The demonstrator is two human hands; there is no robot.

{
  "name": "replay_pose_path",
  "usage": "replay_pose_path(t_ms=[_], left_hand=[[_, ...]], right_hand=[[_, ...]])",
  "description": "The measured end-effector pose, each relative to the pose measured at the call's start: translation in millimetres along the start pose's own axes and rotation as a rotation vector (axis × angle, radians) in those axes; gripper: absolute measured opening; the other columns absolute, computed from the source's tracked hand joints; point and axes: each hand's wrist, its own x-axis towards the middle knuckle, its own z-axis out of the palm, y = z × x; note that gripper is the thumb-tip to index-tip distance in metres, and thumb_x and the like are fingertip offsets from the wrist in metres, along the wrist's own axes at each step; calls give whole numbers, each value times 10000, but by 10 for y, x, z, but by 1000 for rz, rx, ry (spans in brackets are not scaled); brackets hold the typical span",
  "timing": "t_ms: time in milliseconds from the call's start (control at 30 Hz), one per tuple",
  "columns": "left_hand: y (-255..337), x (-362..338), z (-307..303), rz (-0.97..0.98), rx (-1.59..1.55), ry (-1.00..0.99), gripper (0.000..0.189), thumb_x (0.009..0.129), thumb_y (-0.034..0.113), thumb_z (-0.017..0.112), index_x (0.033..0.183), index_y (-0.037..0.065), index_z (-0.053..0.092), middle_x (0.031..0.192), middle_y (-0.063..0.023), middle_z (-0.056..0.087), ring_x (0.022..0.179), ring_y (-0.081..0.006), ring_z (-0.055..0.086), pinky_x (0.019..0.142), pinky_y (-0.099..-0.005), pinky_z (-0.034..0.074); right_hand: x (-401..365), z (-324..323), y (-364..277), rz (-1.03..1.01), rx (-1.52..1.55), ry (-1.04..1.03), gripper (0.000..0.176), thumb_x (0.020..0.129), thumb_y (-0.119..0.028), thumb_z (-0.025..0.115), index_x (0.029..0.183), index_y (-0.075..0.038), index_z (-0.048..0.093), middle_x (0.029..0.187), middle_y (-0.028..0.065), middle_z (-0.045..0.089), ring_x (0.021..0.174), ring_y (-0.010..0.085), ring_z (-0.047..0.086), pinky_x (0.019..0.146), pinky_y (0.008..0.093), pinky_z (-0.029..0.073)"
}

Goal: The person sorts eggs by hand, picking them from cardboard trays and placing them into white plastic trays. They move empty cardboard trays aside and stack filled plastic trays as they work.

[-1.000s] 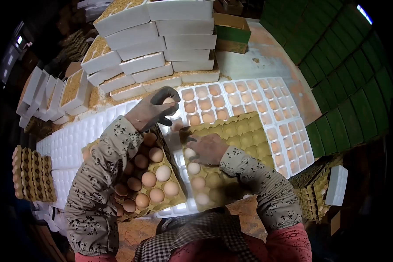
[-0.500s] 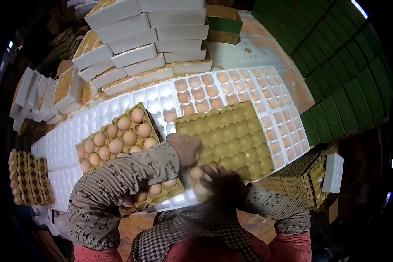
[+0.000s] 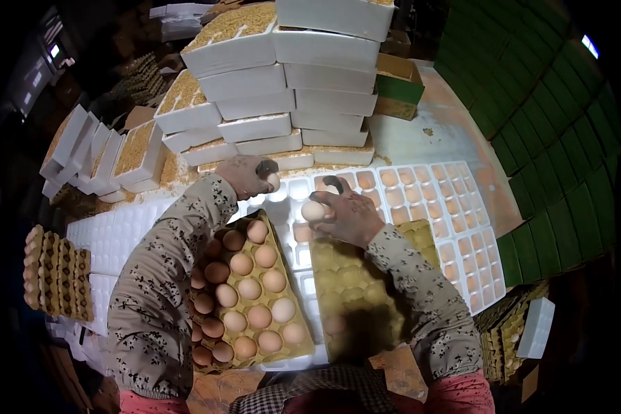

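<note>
Left hand [image 3: 250, 176] clamps a pale smooth egg [image 3: 273, 181]. Right hand [image 3: 348, 214] clamps another oval egg [image 3: 313, 210], above white foam cell trays [image 3: 421, 186]. Dimpled yellow pulp tray [image 3: 355, 283] below.

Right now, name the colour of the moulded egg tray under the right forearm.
Yellow-green moulded egg tray; head view shows it best.

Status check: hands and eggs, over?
Left hand grips an egg above the white tray. Right hand grips a second egg beside it. Egg carton and empty carton lie under the forearms, not blocking.
</note>
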Motion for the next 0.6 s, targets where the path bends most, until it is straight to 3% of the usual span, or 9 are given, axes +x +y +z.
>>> replay_pose_path(t_ms=[133, 233, 300, 333, 400, 467, 533, 567, 600], left_hand=[[-240, 304, 345, 2, 70, -228, 500, 719, 342, 702, 1185, 189, 605, 1082, -81, 656, 1005, -259, 617, 885, -371, 472], [-404, 493, 692, 93, 221, -348, 483, 744, 346, 689, 1199, 211, 597, 1152, -70, 634, 1081, -255, 586, 920, -378, 454], [-491, 609, 771, 72, 219, -433, 422, 791, 364, 642, 1168, 176, 605, 1155, -87, 622, 1101, -286, 564, 947, -390, 432], [-536, 671, 799, 72, 214, -435, 422, 791, 364, 642, 1168, 176, 605, 1155, -87, 622, 1101, -286, 564, 947, -390, 432], [-613, 778, 814, -25, -29, -47, 370, 845, 376, 571, 1118, 131, 613, 1117, -103, 624, 1098, -301, 555, 947, -403, 429], [-753, 753, 871, -10, -40, 84, 388, 859, 365, 573, 1116, 75, 594, 1055, -158, 617, 1038, -325, 571, 927, -415, 431], [-1010, 785, 1055, -74, 145, -44, 409, 863, 360, 565, 1173, 93, 561, 1119, -170, 578, 1060, -354, 553, 939, -421, 423], [-1152, 809, 1135, -67, 172, -154, 439, 869, 358, 551, 1218, 93, 531, 1205, -176, 536, 1092, -372, 533, 951, -424, 418], [-1238, 778, 1134, -38, 93, -108, 442, 865, 342, 558, 1227, 90, 528, 1208, -178, 539, 1108, -364, 527, 961, -421, 412]], right_hand=[[787, 880, 316, -84, -374, -321, 409, 776, -269, 651, 1158, -140, 575, 1273, 162, 481, 1019, 269, 600, 860, 366, 478], [959, 771, 235, 3, -251, -287, 433, 792, -277, 634, 1188, -123, 550, 1192, 170, 544, 1034, 279, 600, 890, 372, 470], [1042, 649, 214, 142, 255, 44, 436, 814, -272, 608, 1215, -119, 530, 1108, 154, 596, 1063, 277, 591, 927, 374, 459], [1122, 686, 264, 143, 253, 40, 436, 814, -272, 608, 1215, -119, 530, 1108, 154, 596, 1063, 277, 591, 927, 374, 459], [1317, 722, 295, 90, -60, -325, 368, 847, -267, 577, 1177, -109, 541, 1086, 143, 610, 1073, 280, 585, 930, 391, 454], [1452, 773, 161, 102, -130, -337, 319, 861, -280, 568, 1125, -101, 547, 1072, 127, 603, 1031, 272, 595, 910, 407, 454], [1493, 807, -26, 76, 261, 162, 307, 865, -291, 565, 1099, -93, 555, 1063, 136, 584, 1053, 285, 566, 912, 419, 443], [1579, 998, -35, 33, 187, 167, 319, 863, -288, 566, 1112, -89, 547, 1078, 145, 565, 1078, 295, 544, 922, 420, 434], [1611, 1141, -85, -5, 115, 166, 332, 862, -286, 566, 1125, -85, 539, 1093, 155, 546, 1103, 304, 522, 932, 421, 425]])
